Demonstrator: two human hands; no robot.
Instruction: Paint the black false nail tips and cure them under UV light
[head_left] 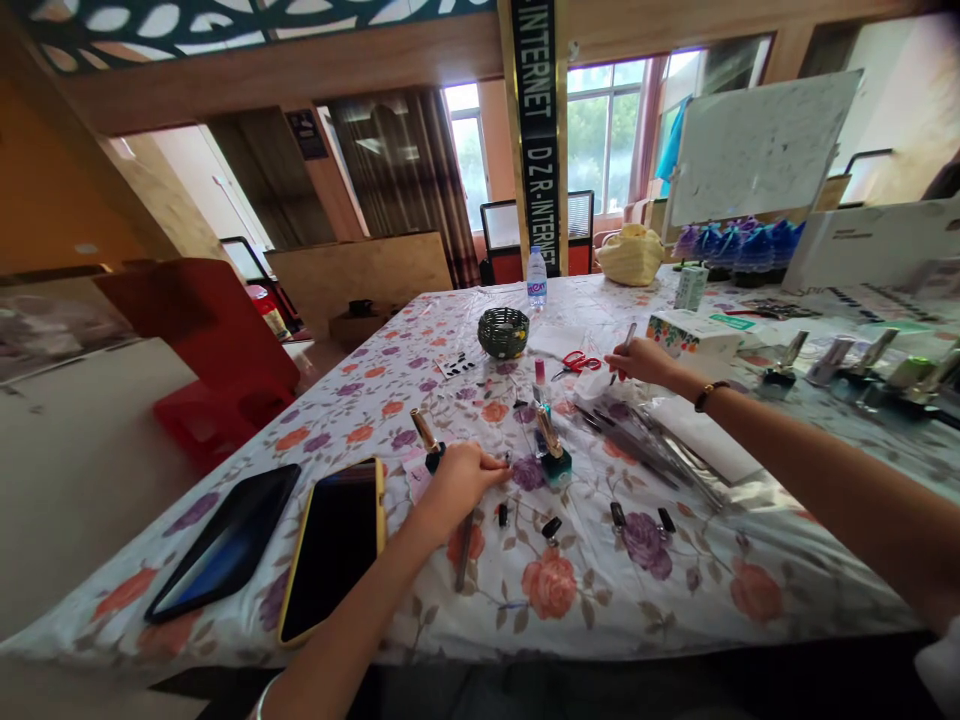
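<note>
My left hand (459, 484) is closed in a pinch over the table. A tiny piece shows at its fingertips, too small to name. My right hand (639, 362) is wrapped round a thin pen-like stick (631, 334), its lower tip near a pale sheet. Between the hands stands a dark green nail polish bottle (555, 466) with a gold cap. Another nail polish bottle (426, 432) is partly hidden behind my left hand. In front lie several glossy black nail tips (552, 527) on small stands. A slim stick (464, 552) rests below my left wrist.
Two phones, one dark (225, 545) and one yellow-cased (335, 550), lie on the left. Red scissors (579, 362), a woven basket (503, 334) and a water bottle (536, 280) stand farther back. Tweezers (630, 436) lie on plastic at right, near more polish bottles (786, 360).
</note>
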